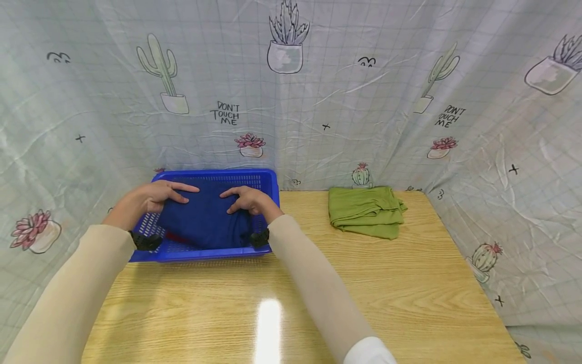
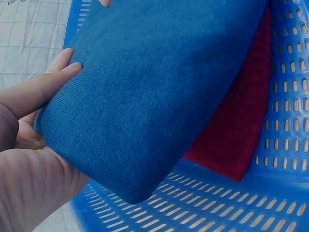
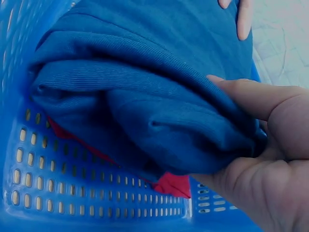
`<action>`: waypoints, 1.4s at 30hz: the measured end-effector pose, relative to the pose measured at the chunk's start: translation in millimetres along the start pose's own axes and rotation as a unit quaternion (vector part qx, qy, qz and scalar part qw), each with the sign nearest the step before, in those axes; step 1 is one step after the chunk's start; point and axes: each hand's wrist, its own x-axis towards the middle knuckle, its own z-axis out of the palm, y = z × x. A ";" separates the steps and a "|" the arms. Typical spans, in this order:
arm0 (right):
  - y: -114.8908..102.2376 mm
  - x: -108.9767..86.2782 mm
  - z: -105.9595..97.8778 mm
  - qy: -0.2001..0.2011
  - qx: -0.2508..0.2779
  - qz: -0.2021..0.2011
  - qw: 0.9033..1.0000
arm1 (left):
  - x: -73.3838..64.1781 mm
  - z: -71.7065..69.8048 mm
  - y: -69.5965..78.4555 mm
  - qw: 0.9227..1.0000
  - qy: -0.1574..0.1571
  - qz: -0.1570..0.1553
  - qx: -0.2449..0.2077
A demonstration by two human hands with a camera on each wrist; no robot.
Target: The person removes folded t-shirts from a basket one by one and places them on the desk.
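At the bottom of the frame is the bench (image 1: 204,308); left of centre, the blue basket (image 1: 209,254). In it, over a red cloth (image 2: 231,137), is the blue cloth (image 1: 204,217), pinched at its sides by the left hand (image 1: 163,194) and right hand (image 1: 247,198).

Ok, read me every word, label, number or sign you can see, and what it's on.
"DON'T TOUCH ME": curtain, above the basket.
"DON'T TOUCH ME": curtain, farther right, first letters unclear.
Cross-shaped marks: scattered on the curtain.
None visible on basket, blue cloth, red cloth or green cloth.
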 end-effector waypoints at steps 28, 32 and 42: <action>5.6 -8.8 -19.3 0.082 0.004 -0.210 0.974 | -19.1 6.0 6.8 0.992 0.054 0.103 -0.041; 0.5 -11.3 -21.9 0.084 0.003 -0.211 0.974 | -22.8 4.8 9.5 0.993 0.066 0.098 -0.027; -6.4 -18.7 -32.6 0.089 -0.021 -0.228 0.969 | -29.0 4.5 16.7 0.991 0.080 0.110 0.001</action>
